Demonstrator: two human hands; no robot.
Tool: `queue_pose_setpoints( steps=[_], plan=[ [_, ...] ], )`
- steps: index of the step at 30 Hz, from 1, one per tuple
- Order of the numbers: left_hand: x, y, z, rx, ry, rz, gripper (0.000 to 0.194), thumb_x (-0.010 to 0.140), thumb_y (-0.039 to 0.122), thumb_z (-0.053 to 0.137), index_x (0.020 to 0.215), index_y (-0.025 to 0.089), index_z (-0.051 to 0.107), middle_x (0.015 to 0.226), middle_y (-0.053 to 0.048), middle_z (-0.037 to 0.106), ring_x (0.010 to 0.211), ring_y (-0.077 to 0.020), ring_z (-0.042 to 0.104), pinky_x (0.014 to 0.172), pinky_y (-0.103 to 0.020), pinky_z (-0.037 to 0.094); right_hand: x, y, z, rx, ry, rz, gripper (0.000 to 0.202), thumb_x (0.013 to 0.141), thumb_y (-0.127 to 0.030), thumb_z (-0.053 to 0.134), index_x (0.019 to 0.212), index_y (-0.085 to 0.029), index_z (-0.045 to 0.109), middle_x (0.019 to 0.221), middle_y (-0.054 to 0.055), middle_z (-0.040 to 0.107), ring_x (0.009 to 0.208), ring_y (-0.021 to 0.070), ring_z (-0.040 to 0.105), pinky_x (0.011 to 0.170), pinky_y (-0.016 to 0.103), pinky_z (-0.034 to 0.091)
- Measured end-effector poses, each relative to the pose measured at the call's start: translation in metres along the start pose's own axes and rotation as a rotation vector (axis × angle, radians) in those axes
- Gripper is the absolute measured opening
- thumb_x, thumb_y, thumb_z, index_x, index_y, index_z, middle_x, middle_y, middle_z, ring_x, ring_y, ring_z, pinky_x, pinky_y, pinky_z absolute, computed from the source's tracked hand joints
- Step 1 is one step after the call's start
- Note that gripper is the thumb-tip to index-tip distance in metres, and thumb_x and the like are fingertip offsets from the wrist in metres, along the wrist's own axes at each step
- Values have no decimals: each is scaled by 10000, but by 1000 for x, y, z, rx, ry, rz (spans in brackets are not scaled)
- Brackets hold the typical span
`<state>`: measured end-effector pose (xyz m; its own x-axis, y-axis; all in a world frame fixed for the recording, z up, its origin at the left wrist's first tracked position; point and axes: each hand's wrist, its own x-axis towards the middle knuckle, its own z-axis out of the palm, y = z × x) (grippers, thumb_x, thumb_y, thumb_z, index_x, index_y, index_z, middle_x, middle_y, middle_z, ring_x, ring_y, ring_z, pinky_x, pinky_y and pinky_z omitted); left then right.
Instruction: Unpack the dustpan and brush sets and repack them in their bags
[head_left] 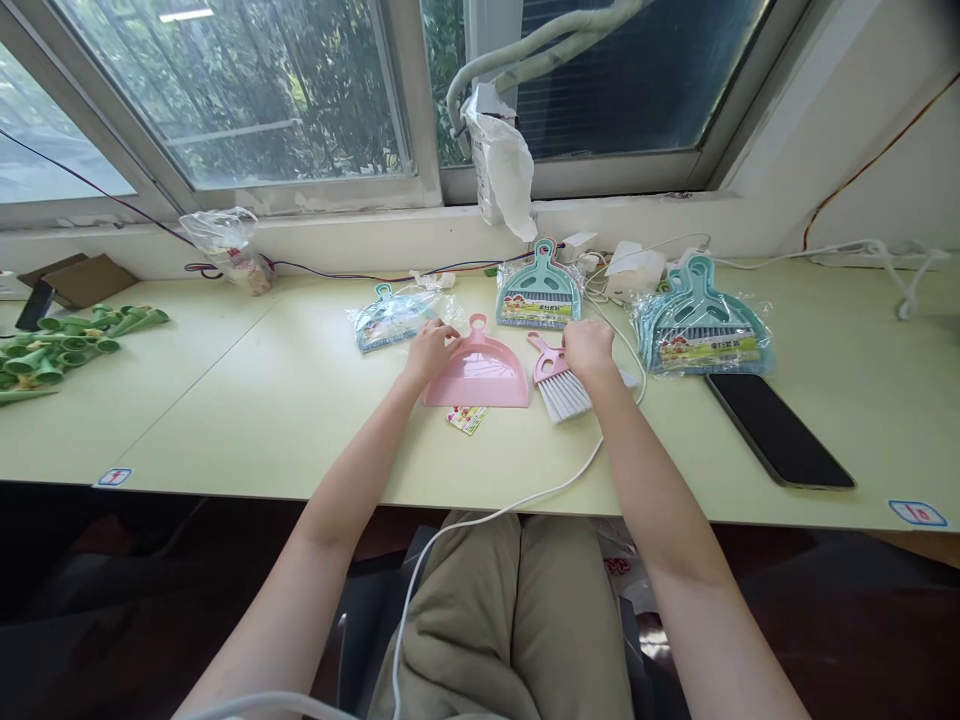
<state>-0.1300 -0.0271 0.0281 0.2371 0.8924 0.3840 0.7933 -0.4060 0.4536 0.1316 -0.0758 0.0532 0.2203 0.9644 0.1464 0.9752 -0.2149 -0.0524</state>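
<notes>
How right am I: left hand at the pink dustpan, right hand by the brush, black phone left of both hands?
The left hand is at the pink dustpan, the right hand by the brush, but the black phone isn't on the left: the head view shows it right of both.

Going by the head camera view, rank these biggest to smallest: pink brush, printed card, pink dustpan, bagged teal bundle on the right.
1. Bagged teal bundle
2. Pink dustpan
3. Pink brush, partly hidden
4. Printed card, partly covered
</notes>
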Motion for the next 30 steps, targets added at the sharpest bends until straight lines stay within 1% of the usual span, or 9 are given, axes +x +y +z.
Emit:
queue_pose_setpoints(
  steps=[4, 8, 11, 13, 19, 21, 24, 26, 30],
  plan=[
    [1, -2, 3, -56, -74, -8, 176, 837, 304, 585, 802, 187, 711, 894, -88, 626, 898, -235, 568, 869, -358, 420, 1, 6, -3, 2, -60, -20, 200, 773, -134, 709, 967, -96, 736, 1016, 234, 702, 1045, 335, 648, 809, 391, 477],
    [5, -5, 2, -178, 19, -48, 151, 809, 267, 572, 760, 180, 685, 848, -77, 663, 828, -211, 583, 851, -351, 430, 2, 13, -11, 92, -74, -78, 211, 759, -266, 758, 950, -176, 752, 994, 153, 734, 966, 273, 676, 807, 355, 476],
    [8, -9, -3, -283, 152, -140, 159, 829, 281, 547, 817, 176, 666, 842, -79, 687, 804, -205, 602, 798, -332, 438, 3, 18, -20, 303, -36, -202, 166, 737, -325, 759, 885, -250, 754, 941, 40, 751, 909, 207, 675, 790, 302, 465],
    [10, -13, -6, -314, 191, -195, 166, 839, 302, 542, 840, 178, 653, 818, -74, 690, 773, -200, 606, 761, -320, 438, 2, 21, -25, 489, -45, -273, 156, 711, -326, 758, 849, -255, 752, 914, 2, 750, 863, 178, 665, 765, 279, 459],
    [15, -24, -7, -408, 274, -288, 223, 832, 326, 529, 927, 168, 655, 895, -80, 699, 838, -202, 619, 776, -318, 445, 1, 13, -24, 1050, -170, -397, 315, 656, -398, 755, 868, -165, 740, 871, 52, 731, 711, 153, 615, 641, 267, 464],
    [15, -21, -5, -546, 193, -286, 256, 812, 341, 549, 939, 156, 671, 943, -81, 704, 881, -203, 624, 788, -311, 455, 2, 1, -14, 1169, -130, -385, 363, 646, -424, 765, 890, -158, 727, 909, 66, 727, 695, 145, 613, 640, 274, 476],
    [11, -10, 0, -774, -95, -239, 335, 781, 409, 607, 975, 150, 695, 967, -76, 714, 892, -203, 636, 780, -298, 472, 3, -20, 3, 1214, -42, -365, 393, 690, -422, 743, 976, -156, 702, 937, 74, 719, 680, 146, 626, 649, 292, 498],
    [6, -1, 4, -848, -226, -203, 400, 778, 482, 624, 992, 153, 700, 978, -78, 717, 892, -201, 641, 782, -293, 479, 1, -33, 11, 1099, 46, -399, 321, 742, -366, 715, 991, -163, 700, 963, 74, 714, 735, 158, 642, 706, 307, 509],
    [0, 12, 10, -901, -322, -128, 455, 773, 547, 647, 1006, 159, 690, 1002, -81, 714, 922, -198, 646, 822, -301, 481, -9, -44, 13, 777, 197, -428, 193, 831, -300, 653, 986, -198, 707, 1035, 73, 698, 892, 196, 637, 794, 330, 482]
  ],
)
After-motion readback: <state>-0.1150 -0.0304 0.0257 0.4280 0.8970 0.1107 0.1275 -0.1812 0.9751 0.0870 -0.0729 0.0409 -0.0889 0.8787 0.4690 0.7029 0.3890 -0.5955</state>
